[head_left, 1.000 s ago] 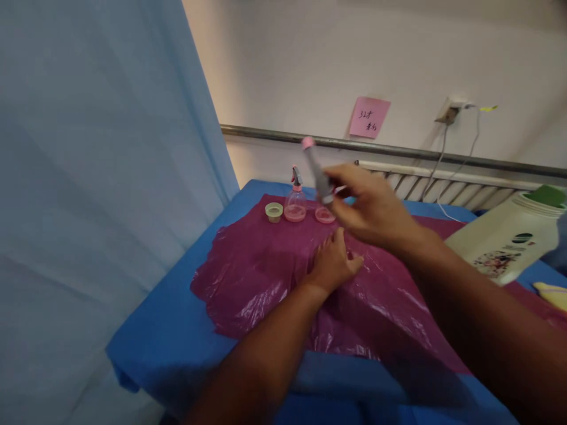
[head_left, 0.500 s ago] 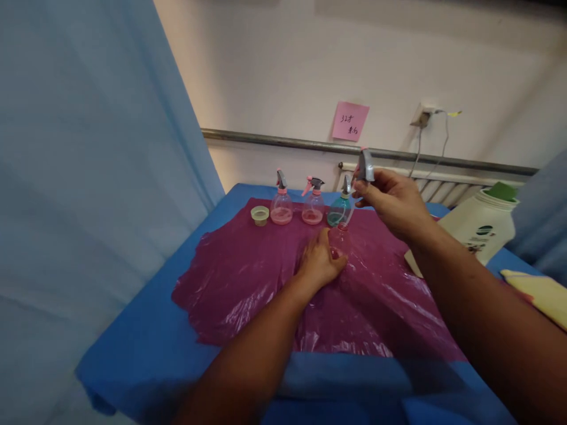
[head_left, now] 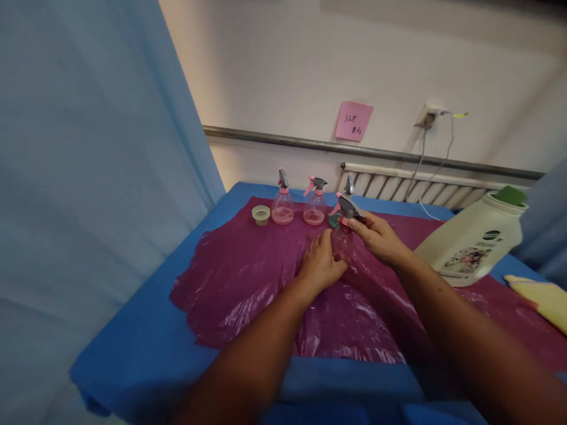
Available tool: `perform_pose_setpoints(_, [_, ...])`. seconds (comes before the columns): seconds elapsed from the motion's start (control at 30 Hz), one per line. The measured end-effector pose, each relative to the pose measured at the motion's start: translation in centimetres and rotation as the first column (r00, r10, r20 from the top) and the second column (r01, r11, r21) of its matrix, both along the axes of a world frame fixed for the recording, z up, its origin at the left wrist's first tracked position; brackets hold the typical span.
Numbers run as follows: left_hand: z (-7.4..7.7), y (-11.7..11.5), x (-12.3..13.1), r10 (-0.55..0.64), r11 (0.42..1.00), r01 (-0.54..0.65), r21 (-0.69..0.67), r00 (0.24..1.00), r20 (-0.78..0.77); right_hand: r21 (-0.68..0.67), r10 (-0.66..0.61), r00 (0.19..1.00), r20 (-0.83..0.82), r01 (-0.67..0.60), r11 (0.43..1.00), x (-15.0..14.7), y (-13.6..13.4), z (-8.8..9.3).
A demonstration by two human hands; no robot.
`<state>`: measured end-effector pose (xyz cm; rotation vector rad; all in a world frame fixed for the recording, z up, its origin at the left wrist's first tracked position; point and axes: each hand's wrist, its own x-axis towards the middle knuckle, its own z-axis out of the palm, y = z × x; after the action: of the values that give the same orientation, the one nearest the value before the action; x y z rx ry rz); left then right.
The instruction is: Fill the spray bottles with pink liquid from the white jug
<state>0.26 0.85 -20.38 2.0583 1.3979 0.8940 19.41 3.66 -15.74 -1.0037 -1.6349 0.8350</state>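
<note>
My left hand (head_left: 322,260) is wrapped round the clear pinkish spray bottle (head_left: 342,243), which stands on the magenta plastic sheet (head_left: 248,277). At the bottle's neck, my right hand (head_left: 376,236) grips the grey and pink spray head (head_left: 348,208) by its collar. Whether the collar is threaded on I cannot tell. Close behind stands a teal spray bottle (head_left: 334,221), mostly hidden by the held one. To its left are a spray bottle with pink liquid (head_left: 314,211), another such bottle (head_left: 282,209) and a small pale green cup (head_left: 261,216).
A large cream jug (head_left: 476,242) with a green item in its mouth leans at the right. Near it lies a yellow cloth (head_left: 538,298). Beyond the blue-covered table (head_left: 146,313) are a radiator (head_left: 394,182), a metal rail (head_left: 283,138) and cords; a blue curtain hangs left.
My right hand has lowered the spray head onto the bottle's neck, its tube now inside. My left hand keeps its hold on the bottle. The view has shifted slightly.
</note>
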Motion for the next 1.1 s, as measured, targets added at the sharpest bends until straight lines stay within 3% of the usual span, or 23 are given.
perform_pose_setpoints(0.2, [0.0,0.0,0.0,0.009,1.000,-0.009,0.000,1.000,-0.023,0.109,-0.034,0.999,-0.021,0.036,0.993,0.0,-0.4,0.1])
perform_pose_setpoints(0.5, [0.1,0.0,0.2,0.003,1.000,-0.003,-0.002,1.000,-0.016,0.010,0.031,0.999,0.017,-0.031,0.999,0.4,-0.5,-1.4])
perform_pose_setpoints(0.8, [0.5,-0.3,0.2,0.006,0.999,-0.006,-0.036,1.000,-0.003,-0.046,0.100,0.994,0.043,-0.098,0.994,1.2,-0.1,-0.5])
perform_pose_setpoints(0.97, [0.5,-0.3,0.2,0.000,0.999,0.000,-0.032,1.000,0.009,-0.018,0.055,0.998,0.020,-0.055,0.998,0.8,-0.3,-0.6])
perform_pose_setpoints(1.1, [0.4,-0.3,0.2,-0.002,1.000,0.003,-0.029,1.000,0.017,0.001,-0.049,0.999,-0.019,0.049,0.999,0.2,-0.4,-1.4])
